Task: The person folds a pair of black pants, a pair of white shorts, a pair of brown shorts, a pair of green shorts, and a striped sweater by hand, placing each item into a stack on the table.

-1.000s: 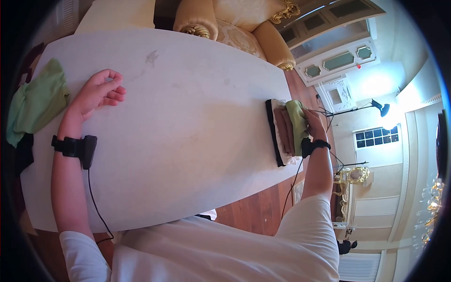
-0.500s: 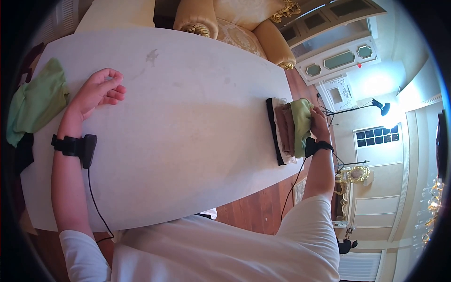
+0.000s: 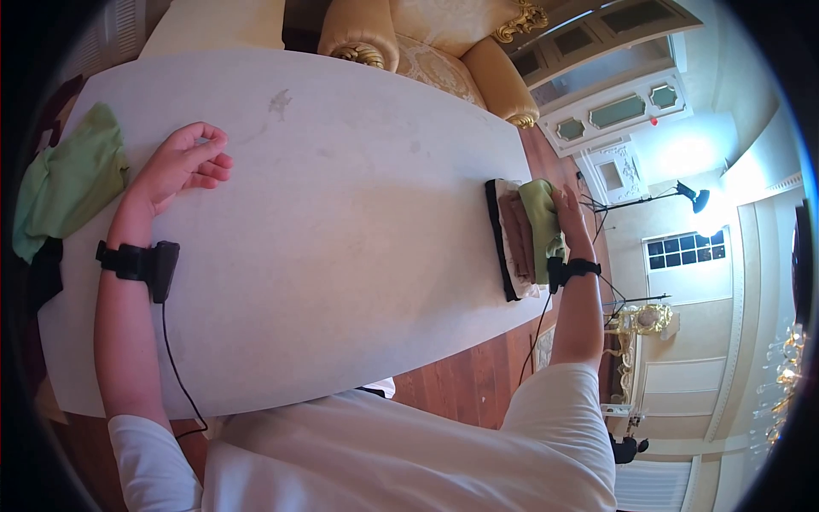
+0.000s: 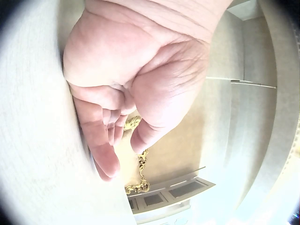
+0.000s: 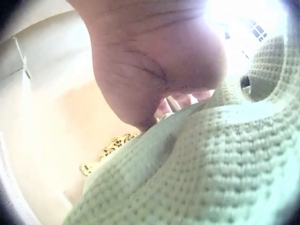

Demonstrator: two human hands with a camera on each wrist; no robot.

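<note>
At the table's right end stands a stack of folded clothes: a black one at the bottom, brown ones in the middle and a green knit garment on top. My right hand rests on the green garment, its fingers laid along the top. The right wrist view shows the waffle-textured green knit close under the palm, with the fingertips partly hidden behind the fabric. My left hand lies on its side on the white table, fingers loosely curved and holding nothing.
A crumpled green cloth lies at the table's left edge, beside dark fabric. Beyond the table stands a gold armchair. A lamp on a stand is off to the right. Cables run from both wrist cameras.
My right hand pinched and lifted the green garment's edge slightly half a second ago; now it lies flatter against the top. The left hand has stayed in place.
</note>
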